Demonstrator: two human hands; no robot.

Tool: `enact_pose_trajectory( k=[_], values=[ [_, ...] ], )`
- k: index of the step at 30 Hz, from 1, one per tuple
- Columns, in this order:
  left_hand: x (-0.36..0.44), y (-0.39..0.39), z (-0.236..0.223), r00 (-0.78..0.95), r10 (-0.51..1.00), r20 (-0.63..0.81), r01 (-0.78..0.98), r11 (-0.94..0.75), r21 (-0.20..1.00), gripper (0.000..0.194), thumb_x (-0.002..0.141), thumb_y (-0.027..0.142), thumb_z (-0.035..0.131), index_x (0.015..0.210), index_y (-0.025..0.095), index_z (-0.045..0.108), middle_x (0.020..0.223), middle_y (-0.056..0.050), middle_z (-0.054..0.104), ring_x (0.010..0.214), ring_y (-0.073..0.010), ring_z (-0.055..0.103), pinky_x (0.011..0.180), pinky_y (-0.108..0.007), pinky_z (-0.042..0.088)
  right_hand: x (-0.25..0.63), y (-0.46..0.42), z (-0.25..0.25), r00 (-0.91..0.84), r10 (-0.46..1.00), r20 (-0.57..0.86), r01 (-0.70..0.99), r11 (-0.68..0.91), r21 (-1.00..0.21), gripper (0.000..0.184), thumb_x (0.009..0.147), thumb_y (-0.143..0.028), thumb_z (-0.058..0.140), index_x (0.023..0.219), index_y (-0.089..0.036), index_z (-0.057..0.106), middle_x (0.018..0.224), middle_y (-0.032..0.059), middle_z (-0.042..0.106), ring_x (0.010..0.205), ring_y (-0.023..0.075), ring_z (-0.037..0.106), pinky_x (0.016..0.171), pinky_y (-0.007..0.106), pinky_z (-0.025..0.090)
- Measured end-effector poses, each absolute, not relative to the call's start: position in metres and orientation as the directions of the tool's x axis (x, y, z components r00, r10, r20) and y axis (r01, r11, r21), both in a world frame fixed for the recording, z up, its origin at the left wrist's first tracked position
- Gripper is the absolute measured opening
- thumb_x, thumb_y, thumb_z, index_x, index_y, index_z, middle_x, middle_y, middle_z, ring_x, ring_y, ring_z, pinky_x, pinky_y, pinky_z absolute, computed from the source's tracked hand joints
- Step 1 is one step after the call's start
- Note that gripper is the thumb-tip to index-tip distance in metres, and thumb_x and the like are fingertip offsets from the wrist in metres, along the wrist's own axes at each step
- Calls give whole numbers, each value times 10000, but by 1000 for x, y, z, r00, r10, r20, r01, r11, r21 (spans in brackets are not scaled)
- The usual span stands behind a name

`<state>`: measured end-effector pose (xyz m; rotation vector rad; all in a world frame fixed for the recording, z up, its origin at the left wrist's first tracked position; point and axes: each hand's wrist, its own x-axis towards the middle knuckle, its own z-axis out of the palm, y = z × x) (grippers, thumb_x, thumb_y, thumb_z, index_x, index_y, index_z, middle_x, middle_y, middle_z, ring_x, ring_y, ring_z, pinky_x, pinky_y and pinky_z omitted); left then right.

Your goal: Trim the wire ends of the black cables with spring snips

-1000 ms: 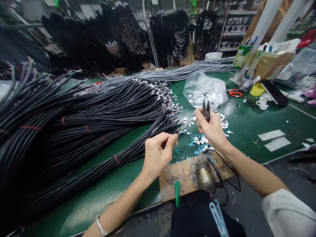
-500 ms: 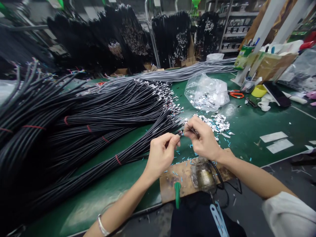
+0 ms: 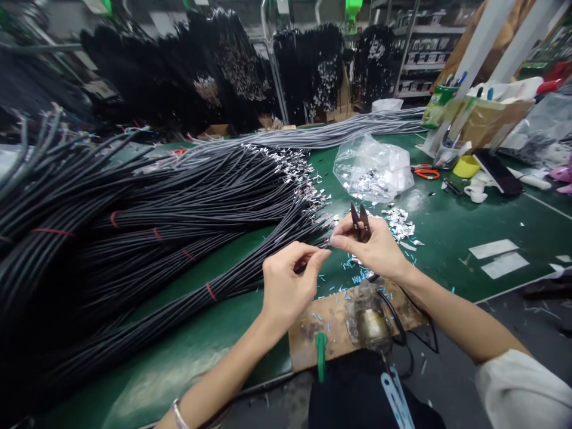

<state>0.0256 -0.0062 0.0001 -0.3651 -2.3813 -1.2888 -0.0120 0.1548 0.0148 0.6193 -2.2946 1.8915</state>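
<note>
My left hand [image 3: 288, 283] is closed in a pinch around the end of a black cable [image 3: 322, 243] from the near bundle. Thumb and forefinger of my right hand [image 3: 378, 247] pinch at the thin wires of that same end, close beside the left fingertips. Tucked in the right palm is a pair of dark thread snips [image 3: 361, 223], its two blades apart and pointing up. A long bundle of black cables [image 3: 236, 275], tied with a red band, runs left beneath my left hand. The fingers partly hide the wire tips.
More black cable bundles [image 3: 179, 196] fill the left of the green table. Beyond my right hand lie white scraps [image 3: 400, 223] and a clear plastic bag [image 3: 374, 170]. Orange-handled scissors [image 3: 425, 173] and a phone [image 3: 498, 171] lie farther right. A wooden board [image 3: 308, 339] holds a metal device in front.
My right hand has turned, so the snips' blades now stand up into view and its fingertips pinch the wires. My left hand has shifted slightly.
</note>
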Motion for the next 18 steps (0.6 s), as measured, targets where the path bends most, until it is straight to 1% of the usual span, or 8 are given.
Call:
enact_pose_trajectory(
  k=[3,5,7,9,11,13,15,18],
  values=[
    [25,-5,-2,-882,14,471,404,537,740,176,818,284,601,720,155,672,610,-1,620,515,-90,499,503,-207,387,-12,154,13,-898,-160,410,-436,194,-879,237,694,-365,740,661,-164,618,632,-18,538,547,89,410,522,262,312],
    [23,-6,-2,-885,7,466,400,526,751,171,820,285,599,731,157,668,627,-4,630,528,-93,512,505,-207,393,-12,153,11,-910,-163,381,-401,108,-910,257,691,-381,740,656,-172,594,612,-31,506,545,86,399,515,255,300],
    [20,-9,-2,-893,25,449,399,504,766,198,835,300,579,723,155,654,626,-8,626,530,-96,513,497,-208,387,-11,150,8,-927,-297,231,-219,-75,-973,310,699,-448,712,682,-182,553,554,-63,423,480,70,328,457,241,253],
    [18,-11,-2,-902,66,426,404,476,781,232,855,316,550,714,152,637,612,-10,609,522,-96,498,487,-211,375,-10,147,5,-881,-461,109,-26,-182,-983,353,720,-515,661,713,-195,511,516,-93,322,429,60,226,410,232,190],
    [18,-11,-3,-902,85,424,412,466,783,236,857,320,548,708,153,624,606,-7,588,519,-94,480,488,-213,366,-10,146,3,-872,-469,139,-73,-156,-985,337,742,-502,641,719,-200,492,532,-88,316,443,65,234,415,233,205],
    [21,-8,-3,-897,68,437,414,475,777,216,839,310,575,692,156,607,600,3,562,518,-89,462,488,-213,358,-14,149,2,-898,-331,290,-299,-25,-954,269,771,-417,642,715,-196,500,603,-50,409,527,85,346,490,247,296],
    [25,-6,-3,-892,34,450,409,484,774,217,817,295,602,651,159,574,576,16,525,509,-85,443,476,-210,343,-21,155,2,-896,-138,422,-439,120,-891,203,808,-353,615,729,-194,517,695,-13,478,622,106,414,574,266,344],
    [28,-4,0,-899,2,438,392,453,801,236,811,289,600,620,157,555,538,25,502,479,-80,424,447,-204,321,-31,166,7,-898,109,427,-411,142,-901,208,879,-382,513,777,-203,546,661,-15,458,573,107,388,541,272,325]
  ],
)
